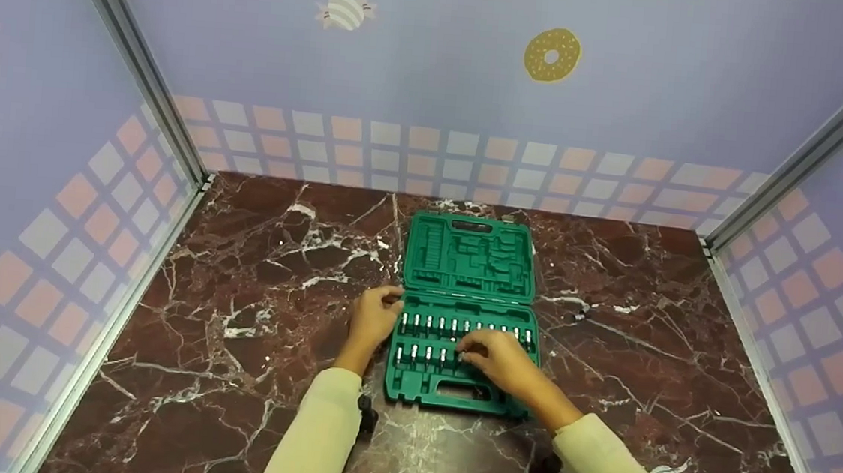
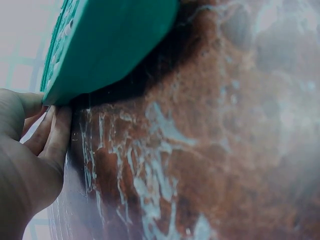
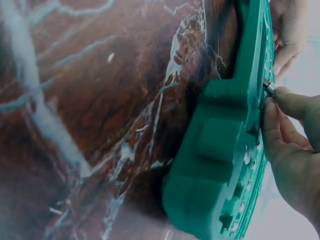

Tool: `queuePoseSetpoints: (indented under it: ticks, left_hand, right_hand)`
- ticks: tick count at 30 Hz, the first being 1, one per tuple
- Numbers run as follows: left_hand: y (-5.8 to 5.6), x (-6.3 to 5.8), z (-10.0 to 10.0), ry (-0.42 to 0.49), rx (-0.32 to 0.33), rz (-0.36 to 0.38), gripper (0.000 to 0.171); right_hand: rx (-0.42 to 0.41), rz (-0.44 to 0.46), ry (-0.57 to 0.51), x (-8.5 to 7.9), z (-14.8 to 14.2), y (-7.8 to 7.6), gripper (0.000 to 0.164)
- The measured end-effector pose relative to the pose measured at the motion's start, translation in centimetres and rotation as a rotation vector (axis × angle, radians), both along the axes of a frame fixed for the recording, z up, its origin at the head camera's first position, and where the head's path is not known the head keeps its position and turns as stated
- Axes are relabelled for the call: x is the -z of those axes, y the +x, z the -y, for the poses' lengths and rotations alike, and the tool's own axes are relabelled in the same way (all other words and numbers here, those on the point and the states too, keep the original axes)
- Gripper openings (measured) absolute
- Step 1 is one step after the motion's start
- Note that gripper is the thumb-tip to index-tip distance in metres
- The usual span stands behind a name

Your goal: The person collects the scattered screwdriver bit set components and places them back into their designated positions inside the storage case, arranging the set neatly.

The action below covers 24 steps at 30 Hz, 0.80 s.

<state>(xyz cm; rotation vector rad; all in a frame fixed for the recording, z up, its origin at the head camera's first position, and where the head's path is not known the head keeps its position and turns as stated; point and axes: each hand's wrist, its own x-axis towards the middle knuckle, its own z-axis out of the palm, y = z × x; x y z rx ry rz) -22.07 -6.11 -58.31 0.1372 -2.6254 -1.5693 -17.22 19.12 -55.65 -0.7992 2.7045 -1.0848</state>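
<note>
A green socket case [image 1: 401, 396] lies open on the marbled table. Two rows of small silver sockets [image 1: 428, 354] stand in its near half; the far half, the lid [image 1: 470, 255], has bare molded recesses. At the case's left edge near the hinge, my left hand [image 1: 376, 316] grips the rim, thumb at the edge and fingers below it in the left wrist view. My right hand [image 1: 498, 357] is over the front row, pinching a small metal socket [image 3: 270, 89] between thumb and fingertips at the case. The hand hides the right part of that row.
To the right of the case lies a dark ratchet-like tool [image 1: 579, 313] on the table [image 1: 299, 257]. A handle opening [image 1: 462, 390] is cut into the case's front. Patterned panels [image 1: 450, 66] wall in the back and both sides.
</note>
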Motion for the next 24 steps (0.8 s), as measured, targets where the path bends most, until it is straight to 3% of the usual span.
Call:
queuePoseSetpoints:
  ticks: [9,24]
  left_hand:
    - [-0.1,-0.1,0.0,-0.031,-0.006,-0.028,0.018]
    - [-0.1,0.2,0.1,-0.02,-0.01,0.002,0.02]
  right_hand:
    - [0.009,-0.101,0.067,-0.1,1.0,0.1,0.009]
    - [0.092,-0.084,0.066,0.2,1.9,-0.7,0.014]
